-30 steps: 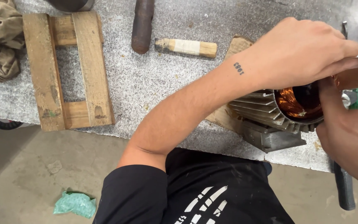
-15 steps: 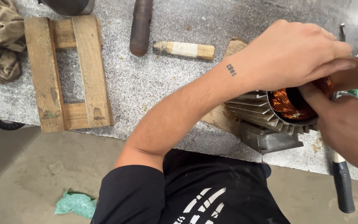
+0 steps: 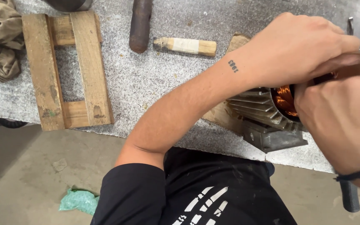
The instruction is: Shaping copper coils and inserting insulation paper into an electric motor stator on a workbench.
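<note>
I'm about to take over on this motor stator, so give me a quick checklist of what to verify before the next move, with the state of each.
1. Both hands on the work: ok. The left hand covers the top of the finned motor housing; the right hand is at its open end.
2. Housing seated on the stone bench: ok, though close to the edge.
3. Copper winding undamaged: cannot tell, mostly hidden.
4. Loose items clear of the hands: ok. The wooden stick and wooden frame lie apart.
5. Tool in hand: cannot tell.
</note>
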